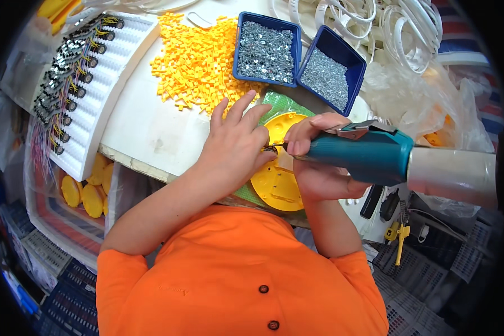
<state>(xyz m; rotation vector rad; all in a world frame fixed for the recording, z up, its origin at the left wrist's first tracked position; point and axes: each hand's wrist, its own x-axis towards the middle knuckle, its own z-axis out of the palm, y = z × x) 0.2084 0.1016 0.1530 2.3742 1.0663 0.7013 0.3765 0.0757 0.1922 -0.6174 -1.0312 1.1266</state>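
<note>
Casing of yellow plastic [277,187] lies on a green mat [283,105] between left hand [232,140] and right hand [322,182]. The left is nearer, thumb at a small black part [270,149]; whether it pinches, I cannot tell. The right's fingers clamp the teal driver [364,154], its long axis pointing leftward toward that part.

Legible lettering: none. Orange short-sleeved fabric shirt with dark round buttons [224,269]: one small, faint, tone-on-tone mark [173,290] on the wearer's left chest, too indistinct to read.
</note>
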